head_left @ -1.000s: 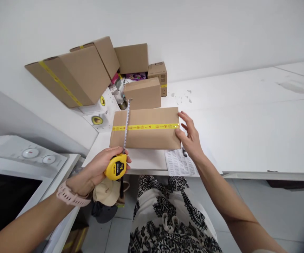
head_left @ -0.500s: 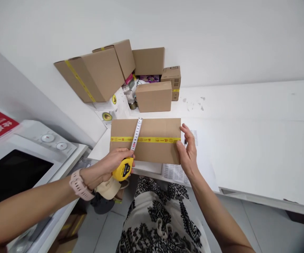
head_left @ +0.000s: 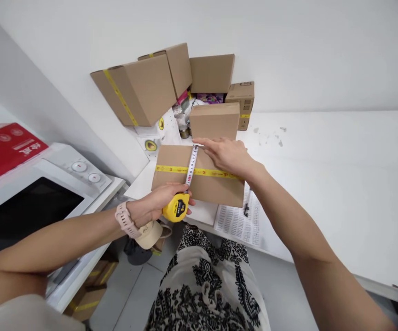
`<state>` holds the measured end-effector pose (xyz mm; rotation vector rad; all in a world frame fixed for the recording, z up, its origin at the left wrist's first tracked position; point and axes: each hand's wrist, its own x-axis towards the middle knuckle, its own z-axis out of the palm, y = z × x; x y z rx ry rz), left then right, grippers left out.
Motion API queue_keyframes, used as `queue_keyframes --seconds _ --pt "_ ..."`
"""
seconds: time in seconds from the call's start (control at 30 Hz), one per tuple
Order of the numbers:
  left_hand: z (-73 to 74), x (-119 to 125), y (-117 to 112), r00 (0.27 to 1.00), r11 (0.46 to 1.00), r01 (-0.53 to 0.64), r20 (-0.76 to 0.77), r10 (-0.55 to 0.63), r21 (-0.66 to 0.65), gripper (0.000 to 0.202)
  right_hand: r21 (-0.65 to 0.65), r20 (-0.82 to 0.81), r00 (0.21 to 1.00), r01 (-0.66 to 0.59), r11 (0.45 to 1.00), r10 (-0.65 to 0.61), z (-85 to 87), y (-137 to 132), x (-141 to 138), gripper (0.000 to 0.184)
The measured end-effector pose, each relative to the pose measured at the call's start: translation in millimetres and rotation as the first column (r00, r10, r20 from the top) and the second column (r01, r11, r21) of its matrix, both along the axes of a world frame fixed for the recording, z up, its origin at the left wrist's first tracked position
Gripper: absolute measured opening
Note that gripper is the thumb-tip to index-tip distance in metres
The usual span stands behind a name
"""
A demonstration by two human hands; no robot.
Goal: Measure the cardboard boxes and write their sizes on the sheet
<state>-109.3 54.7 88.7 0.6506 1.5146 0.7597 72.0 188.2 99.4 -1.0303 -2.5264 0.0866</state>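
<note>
My left hand (head_left: pixel 164 197) is closed around a yellow tape measure (head_left: pixel 176 208) at the near edge of a cardboard box (head_left: pixel 219 191). The tape measure's white blade (head_left: pixel 191 165) is drawn out across the top of the box, crossing its yellow packing tape (head_left: pixel 171 169). Fingers stretched out, my right hand (head_left: pixel 228 156) lies over the far edge of the box. Its fingertips are at the blade's far end; whether they press on the blade is hard to see. Under and beside the box lie printed sheets (head_left: pixel 231 225) with a black pen (head_left: pixel 246 210).
Behind the box stand several cardboard cartons (head_left: pixel 153 87), a smaller carton (head_left: pixel 216 120) and a white box with avocado pictures (head_left: pixel 153 140). A microwave (head_left: pixel 29 211) with a red box (head_left: pixel 5 149) on it is at left. The white table (head_left: pixel 323 184) stretches right.
My right hand has left the box's right end and moved left to the far end of the blade. My left hand still holds the tape measure. The camera view has shifted.
</note>
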Motion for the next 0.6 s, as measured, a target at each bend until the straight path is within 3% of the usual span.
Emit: queue_keyframes --seconds 0.2,0.37,0.47,0.6 --pt "-5.9 12.2 3.3 0.999 0.999 -0.024 -0.022 0.025 0.027 0.023 0.014 -0.032 0.999 -0.031 0.999 0.031 -5.1 12.1 4.1 0.047" --pt "-12.1 16.0 -6.7 0.998 0.998 -0.056 -0.003 0.056 0.035 0.021 0.006 -0.022 0.999 -0.025 1.000 0.025 -7.9 21.1 3.1 0.047" --pt "-12.2 20.1 -13.6 0.998 0.998 -0.061 -0.002 0.061 -0.025 0.017 -0.028 -0.016 1.000 0.010 1.000 -0.010 -12.5 33.8 2.0 0.047" --pt "-8.7 22.5 -11.3 0.998 0.998 -0.059 0.002 0.059 0.000 0.015 -0.102 0.010 0.998 0.064 0.993 -0.063 -22.1 56.6 3.0 0.047"
